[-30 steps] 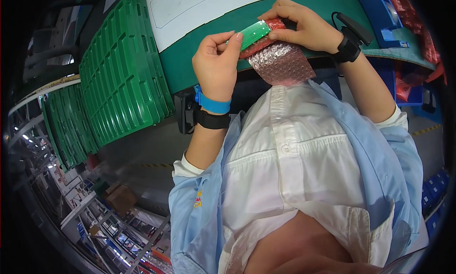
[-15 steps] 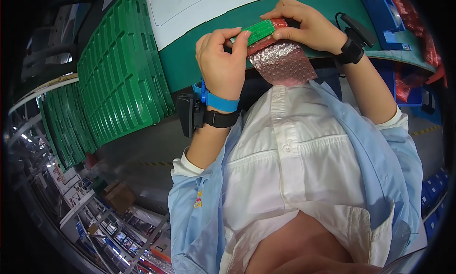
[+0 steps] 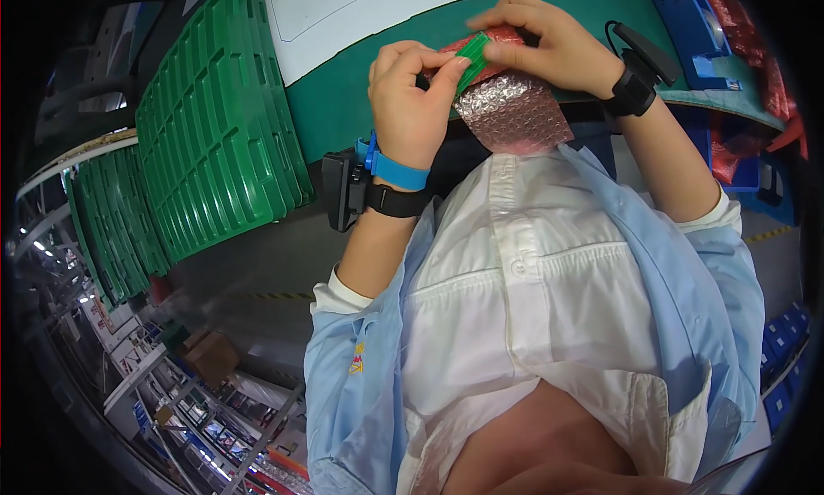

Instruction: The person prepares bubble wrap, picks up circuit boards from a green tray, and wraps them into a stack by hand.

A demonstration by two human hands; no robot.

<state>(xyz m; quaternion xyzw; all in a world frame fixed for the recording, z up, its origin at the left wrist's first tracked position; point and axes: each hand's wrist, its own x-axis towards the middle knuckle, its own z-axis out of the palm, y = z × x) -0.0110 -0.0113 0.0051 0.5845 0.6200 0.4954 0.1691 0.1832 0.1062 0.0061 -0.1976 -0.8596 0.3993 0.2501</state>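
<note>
Pinched between the thumb and fingers of my left hand [image 3: 410,96] is a slim green strip [image 3: 474,63] with lengthwise ridges, perhaps a circuit board. It stands tilted, its far end up by my right thumb. Beneath it lies red bubble wrap [image 3: 506,37] at the green table's edge, and a pinkish, see-through flap [image 3: 513,113] of wrap hangs over toward my shirt. My right hand [image 3: 536,40] is curled on the wrap, thumb on the near side and fingers beyond; the fingertips are blurred.
The green table [image 3: 343,70] bears a white sheet [image 3: 343,15] at the back left. Green crates [image 3: 219,126] are stacked on the left. A blue holder [image 3: 693,32] stands at the right, beside more red bubble wrap [image 3: 740,32]. Below that is a blue bin [image 3: 747,173].
The green strip has turned more upright and shifted slightly right. My left hand has moved right with it. My right fingers have moved a little over the red wrap.
</note>
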